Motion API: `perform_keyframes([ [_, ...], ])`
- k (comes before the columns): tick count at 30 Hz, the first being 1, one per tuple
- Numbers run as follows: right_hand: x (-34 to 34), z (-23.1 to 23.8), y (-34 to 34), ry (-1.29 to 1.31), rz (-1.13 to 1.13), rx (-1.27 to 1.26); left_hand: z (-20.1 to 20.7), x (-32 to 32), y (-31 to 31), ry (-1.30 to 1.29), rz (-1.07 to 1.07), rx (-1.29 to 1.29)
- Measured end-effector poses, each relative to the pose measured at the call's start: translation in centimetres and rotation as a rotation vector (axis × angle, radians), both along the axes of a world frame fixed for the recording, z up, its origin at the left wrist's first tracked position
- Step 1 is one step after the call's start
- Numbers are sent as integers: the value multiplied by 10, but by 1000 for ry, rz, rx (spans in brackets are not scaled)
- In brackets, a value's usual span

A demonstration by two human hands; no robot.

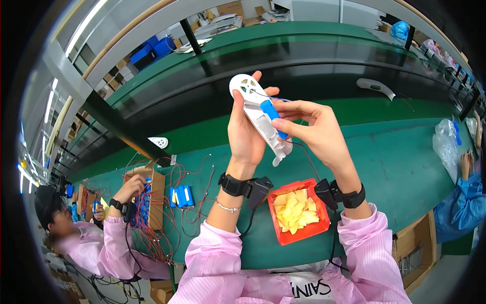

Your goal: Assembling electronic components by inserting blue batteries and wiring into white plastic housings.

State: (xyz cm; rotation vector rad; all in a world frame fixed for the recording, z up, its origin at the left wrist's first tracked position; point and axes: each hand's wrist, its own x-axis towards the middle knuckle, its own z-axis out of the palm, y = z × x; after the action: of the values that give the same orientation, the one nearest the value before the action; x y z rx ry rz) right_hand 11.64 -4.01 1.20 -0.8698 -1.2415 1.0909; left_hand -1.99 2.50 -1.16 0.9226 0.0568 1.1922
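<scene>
The left hand (245,137) is wrapped around a long white housing (264,126), thumb along its near edge and fingertips showing past the far one, holding it aslant above the table with its round, slotted end uppermost. The right hand (316,126) comes in from the other side and pinches a blue battery pack (269,112) between thumb and fingers, over the housing's open middle; whether the pack is seated there I cannot tell. The hands are close together, the housing and pack between them. Each wrist wears a black strap with a small box. Below them, on the green table (395,167), stands a red tray (304,237) filled with yellow pieces (295,210). To the left lie a small group of blue cells (182,196) and tangled red wires, beside a cardboard box (158,202) holding more blue cells, where a co-worker's hand (130,188) reaches in. Beyond the table, a white round-ended part (160,142) lies at left and a curved pale shell (375,87) at right. A clear plastic bag (445,142) lies near the table's right end, close to another co-worker's blue sleeve (460,207).
</scene>
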Motion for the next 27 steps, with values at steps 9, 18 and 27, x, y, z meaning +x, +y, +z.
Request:
perform_keyframes([
  [9,-20,-8,-7,-188,-251,171,9,8,-17,15,41,-14],
  [18,-29,-8,-14,-563,-341,392,5,9,-18,-130,69,-37],
  [27,-15,-9,-2,-293,-65,87,20,-9,-19,-12,167,59],
])
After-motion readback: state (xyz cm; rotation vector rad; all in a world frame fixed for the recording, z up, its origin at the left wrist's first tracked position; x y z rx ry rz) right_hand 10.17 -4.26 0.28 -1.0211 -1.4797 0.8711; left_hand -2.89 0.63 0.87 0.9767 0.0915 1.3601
